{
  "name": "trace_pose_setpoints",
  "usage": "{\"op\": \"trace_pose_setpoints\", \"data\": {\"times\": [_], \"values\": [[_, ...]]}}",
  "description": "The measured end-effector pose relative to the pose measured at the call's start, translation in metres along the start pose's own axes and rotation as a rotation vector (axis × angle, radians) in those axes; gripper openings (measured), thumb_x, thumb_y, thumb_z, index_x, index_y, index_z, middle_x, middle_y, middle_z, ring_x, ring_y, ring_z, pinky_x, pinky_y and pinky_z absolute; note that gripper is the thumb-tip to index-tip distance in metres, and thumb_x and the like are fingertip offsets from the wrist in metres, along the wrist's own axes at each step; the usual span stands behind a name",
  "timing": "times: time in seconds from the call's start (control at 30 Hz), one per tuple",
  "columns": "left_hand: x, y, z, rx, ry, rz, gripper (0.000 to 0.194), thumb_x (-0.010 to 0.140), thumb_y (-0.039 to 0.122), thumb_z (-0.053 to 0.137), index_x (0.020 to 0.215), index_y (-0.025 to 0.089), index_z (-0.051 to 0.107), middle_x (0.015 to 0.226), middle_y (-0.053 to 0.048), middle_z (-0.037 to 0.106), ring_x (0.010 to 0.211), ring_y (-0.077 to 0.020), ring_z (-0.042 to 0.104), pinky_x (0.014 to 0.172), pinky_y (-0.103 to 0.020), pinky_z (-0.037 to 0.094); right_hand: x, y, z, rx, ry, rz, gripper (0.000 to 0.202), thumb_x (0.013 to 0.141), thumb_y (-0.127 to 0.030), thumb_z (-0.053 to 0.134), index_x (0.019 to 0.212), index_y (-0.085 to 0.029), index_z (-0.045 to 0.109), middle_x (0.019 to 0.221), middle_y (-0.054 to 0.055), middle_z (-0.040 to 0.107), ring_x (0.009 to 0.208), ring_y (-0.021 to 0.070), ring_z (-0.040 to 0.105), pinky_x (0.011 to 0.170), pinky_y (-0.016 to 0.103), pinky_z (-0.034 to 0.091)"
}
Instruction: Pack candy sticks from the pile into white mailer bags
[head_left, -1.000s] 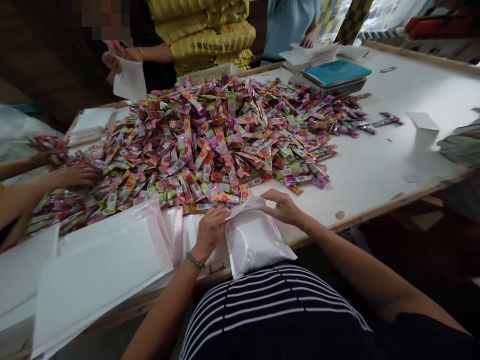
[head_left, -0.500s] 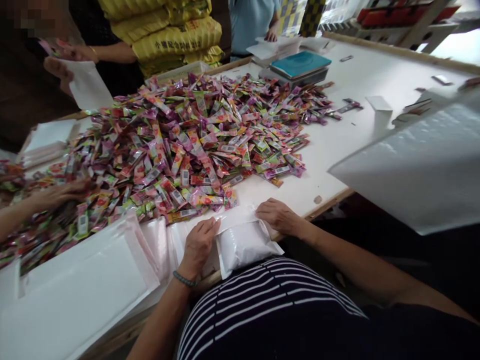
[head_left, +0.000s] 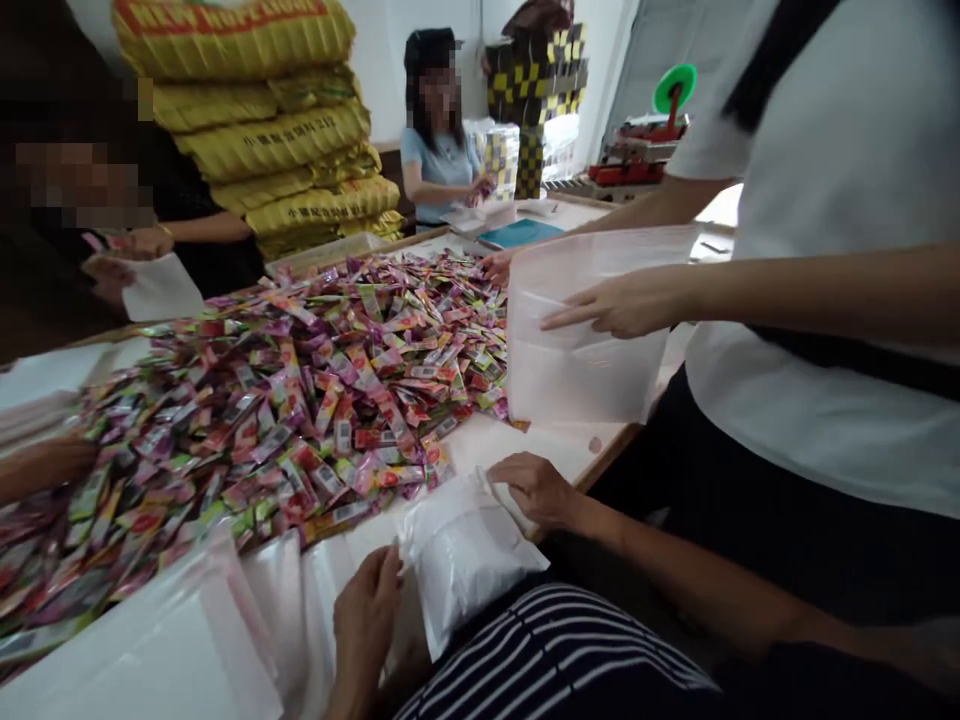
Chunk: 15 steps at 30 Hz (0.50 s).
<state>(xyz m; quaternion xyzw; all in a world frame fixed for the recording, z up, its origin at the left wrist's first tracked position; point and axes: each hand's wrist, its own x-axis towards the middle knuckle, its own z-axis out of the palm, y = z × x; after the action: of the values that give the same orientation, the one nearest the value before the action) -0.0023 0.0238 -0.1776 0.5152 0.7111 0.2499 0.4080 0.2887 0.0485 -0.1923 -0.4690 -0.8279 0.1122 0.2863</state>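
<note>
A filled white plastic mailing bag lies at the table's near edge against my striped shirt, its flap folded over the top. My left hand is at the bag's left edge, fingers bent and close together with the tips at its upper left side. At the upper right corner, my right hand has its curled fingers on the bag. Just beyond both hands spreads a large heap of small colourful sachets. Flat white bags lie overlapped to the left of my left hand.
On my right a person in a white top holds a large translucent bag over the table. Another person's hand reaches in from the left. Across the table, people stand near yellow sacks and a teal-topped scale.
My view has tilted up and turned. The bag's flap now lies folded down, and my left hand has moved slightly lower along its side. The person at right has come into full view.
</note>
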Motion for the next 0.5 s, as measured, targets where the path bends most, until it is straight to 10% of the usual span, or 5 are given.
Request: {"op": "trace_pose_setpoints", "data": {"times": [0.1, 0.3, 0.5], "values": [[0.008, 0.014, 0.008, -0.228, -0.145, -0.185, 0.051, 0.057, 0.067, 0.071, 0.058, 0.017, 0.060, 0.052, -0.002, 0.057, 0.047, -0.0166, 0.053, 0.048, -0.028, 0.041, 0.018, -0.025, 0.008, 0.148, 0.095, 0.050, 0.041, 0.093, -0.022, 0.043, 0.130, -0.017, 0.059, 0.129, 0.012, 0.062, 0.122, 0.0221, 0.056, 0.104, 0.042, 0.045], [0.011, 0.011, 0.019, -0.468, -0.254, -0.268, 0.057, 0.039, 0.061, 0.085, 0.058, 0.015, 0.057, 0.049, 0.005, 0.049, 0.045, -0.0090, 0.044, 0.049, -0.023, 0.036, 0.028, -0.046, 0.026, 0.268, -0.473, 0.165, 0.069, 0.096, -0.061, 0.032, 0.151, -0.021, 0.031, 0.160, 0.013, 0.017, 0.148, 0.0310, 0.010, 0.118, 0.056, 0.014], [0.015, 0.005, 0.026, -0.700, -0.309, -0.337, 0.049, 0.041, 0.049, 0.089, 0.057, 0.016, 0.057, 0.048, 0.004, 0.052, 0.045, -0.0086, 0.045, 0.047, -0.022, 0.035, 0.028, -0.034, 0.027, 0.307, -0.572, 0.231, 0.073, 0.093, -0.069, 0.026, 0.153, -0.028, 0.024, 0.162, 0.009, 0.008, 0.148, 0.0326, -0.005, 0.117, 0.057, 0.002]]}}
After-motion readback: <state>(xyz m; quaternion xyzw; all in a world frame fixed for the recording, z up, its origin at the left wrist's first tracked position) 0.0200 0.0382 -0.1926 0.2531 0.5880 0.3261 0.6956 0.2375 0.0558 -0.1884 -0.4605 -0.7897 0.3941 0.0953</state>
